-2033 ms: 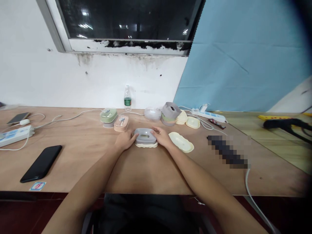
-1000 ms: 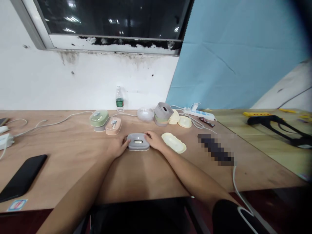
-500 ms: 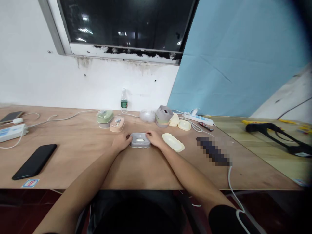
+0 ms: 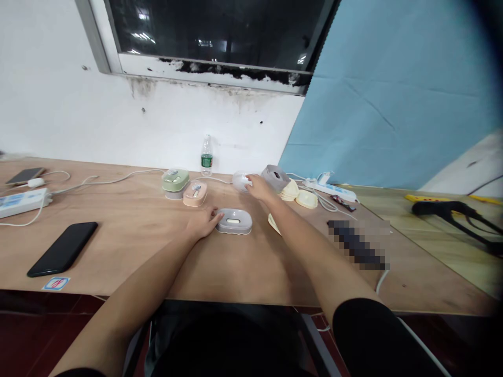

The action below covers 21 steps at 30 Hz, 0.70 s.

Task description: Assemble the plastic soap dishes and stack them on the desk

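In the head view, my left hand (image 4: 203, 222) rests on the table with thumb and forefinger closed against the left end of a grey oval soap-box-like case (image 4: 234, 222), which has a slot in its top. My right hand (image 4: 259, 187) reaches to the back, its fingertips bent over the right edge of clear plastic lids (image 4: 240, 181). Stacked grey cases (image 4: 275, 178) stand just right of that hand. A cream oval tray (image 4: 274, 224) is mostly hidden by my right forearm.
A green-topped case (image 4: 175, 181) and a peach case (image 4: 195, 193) stand at the back left, near a water bottle (image 4: 206, 156). Cream pieces (image 4: 306, 199) lie right of the grey stack. A black phone (image 4: 63, 249), power strips (image 4: 332, 189) and white cables are also on the table.
My right hand has left the grey case and moved back to the clear plastic lids. The left hand stays at the case's left end. The whole view has shifted slightly.
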{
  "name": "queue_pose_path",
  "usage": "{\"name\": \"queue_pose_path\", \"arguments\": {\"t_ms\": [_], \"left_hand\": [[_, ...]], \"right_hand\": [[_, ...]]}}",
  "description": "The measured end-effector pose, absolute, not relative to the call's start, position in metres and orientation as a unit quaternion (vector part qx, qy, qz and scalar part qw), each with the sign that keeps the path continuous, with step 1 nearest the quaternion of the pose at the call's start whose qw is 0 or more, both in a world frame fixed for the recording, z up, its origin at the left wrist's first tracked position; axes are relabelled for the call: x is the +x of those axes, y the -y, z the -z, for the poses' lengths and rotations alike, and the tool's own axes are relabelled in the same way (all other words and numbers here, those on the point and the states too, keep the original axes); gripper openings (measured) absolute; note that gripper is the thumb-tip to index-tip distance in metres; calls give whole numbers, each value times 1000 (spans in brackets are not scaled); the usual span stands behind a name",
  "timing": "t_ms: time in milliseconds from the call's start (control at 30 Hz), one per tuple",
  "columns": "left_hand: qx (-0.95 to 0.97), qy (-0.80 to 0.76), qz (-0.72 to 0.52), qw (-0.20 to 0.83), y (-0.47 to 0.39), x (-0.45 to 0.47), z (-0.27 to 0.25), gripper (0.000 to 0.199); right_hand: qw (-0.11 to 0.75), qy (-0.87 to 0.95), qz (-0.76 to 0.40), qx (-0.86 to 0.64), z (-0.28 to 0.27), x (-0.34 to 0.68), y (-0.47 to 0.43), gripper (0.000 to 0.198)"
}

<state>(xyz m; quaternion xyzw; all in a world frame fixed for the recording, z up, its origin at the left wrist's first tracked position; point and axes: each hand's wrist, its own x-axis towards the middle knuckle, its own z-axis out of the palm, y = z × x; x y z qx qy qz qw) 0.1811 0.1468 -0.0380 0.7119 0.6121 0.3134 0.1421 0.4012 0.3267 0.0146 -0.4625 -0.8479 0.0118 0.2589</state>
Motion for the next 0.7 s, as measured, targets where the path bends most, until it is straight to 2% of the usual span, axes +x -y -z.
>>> {"name": "queue_pose_path", "arguments": {"t_ms": [133, 367, 533, 700], "left_hand": [[705, -610, -327, 156, -144, 182, 37, 51], [660, -619, -388, 176, -150, 178, 47, 59], [642, -574, -493, 126, -150, 177, 40, 81], [683, -524, -497, 112, -140, 182, 24, 60]], "right_hand": [[308, 835, -7, -456, -14, 395, -324, 37], [480, 770, -9, -419, -34, 387, -262, 30], [488, 779, -117, -377, -20, 396, -205, 45], [466, 759, -226, -394, 5, 410, -191, 55]]}}
